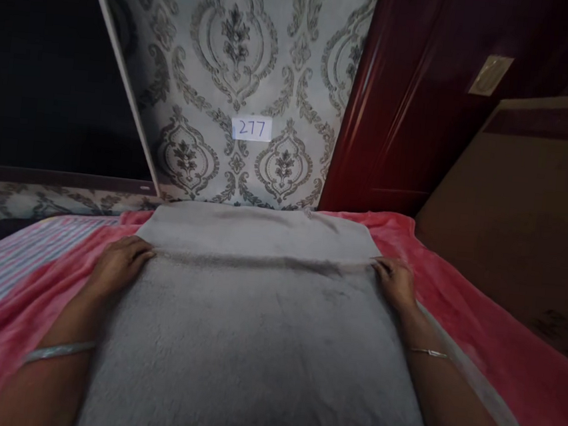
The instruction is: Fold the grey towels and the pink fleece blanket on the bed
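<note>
Fingers and thumb of the left hand [123,259] pinch one side edge of a grey, soft-napped cloth [260,351], and those of the right hand [398,284] grip the opposite edge, level with it. From the head view I see a raised crease running across the cloth between the two grips, with a paler stretch beyond it towards the wall. The cloth lies spread over a pinkish-red plush blanket [484,326], which shows on both sides. A silvery band [62,351] circles the left wrist, a thin bracelet [432,353] the right.

I can read "277", handwritten in blue on a small white paper slip [252,128] against the grey-and-white patterned wallpaper [232,44]. On the left stands a large black screen [51,70]; the little mark on its lower frame is too small for me to make out. Glossy dark-red panelling [388,116] rises on the right.
</note>
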Tool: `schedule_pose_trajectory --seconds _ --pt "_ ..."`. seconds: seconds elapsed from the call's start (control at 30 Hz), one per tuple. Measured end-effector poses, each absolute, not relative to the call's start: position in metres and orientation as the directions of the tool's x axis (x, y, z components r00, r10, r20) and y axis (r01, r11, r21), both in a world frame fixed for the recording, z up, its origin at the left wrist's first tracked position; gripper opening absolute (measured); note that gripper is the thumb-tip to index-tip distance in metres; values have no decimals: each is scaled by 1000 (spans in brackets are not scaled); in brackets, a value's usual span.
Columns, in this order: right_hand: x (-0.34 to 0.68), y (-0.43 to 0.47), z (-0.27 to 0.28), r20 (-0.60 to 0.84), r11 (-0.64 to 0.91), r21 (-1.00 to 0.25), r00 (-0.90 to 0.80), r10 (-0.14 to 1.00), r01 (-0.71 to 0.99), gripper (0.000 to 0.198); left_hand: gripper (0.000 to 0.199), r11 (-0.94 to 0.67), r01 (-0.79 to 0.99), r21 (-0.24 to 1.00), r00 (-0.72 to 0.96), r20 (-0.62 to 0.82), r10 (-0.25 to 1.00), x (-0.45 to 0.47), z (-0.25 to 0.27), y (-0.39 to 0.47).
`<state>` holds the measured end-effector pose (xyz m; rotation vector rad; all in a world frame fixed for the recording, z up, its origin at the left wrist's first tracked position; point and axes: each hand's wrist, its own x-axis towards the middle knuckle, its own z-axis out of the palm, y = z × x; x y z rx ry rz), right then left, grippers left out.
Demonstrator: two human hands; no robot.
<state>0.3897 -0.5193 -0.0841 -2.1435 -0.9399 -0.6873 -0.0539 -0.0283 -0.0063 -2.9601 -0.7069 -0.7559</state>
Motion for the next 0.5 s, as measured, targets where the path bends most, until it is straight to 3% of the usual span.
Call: schedule_pose_trajectory --seconds 0.3,0.5 --pt "336 -579 -31 807 -538 -299 510 297 788 39 40 -836 545 -61 640 675 367 -104 37 -72" --pt "290 -628 42 818 -633 -317 542 195 706 32 53 -702 712 -16 532 665 524 -148 92 -123"
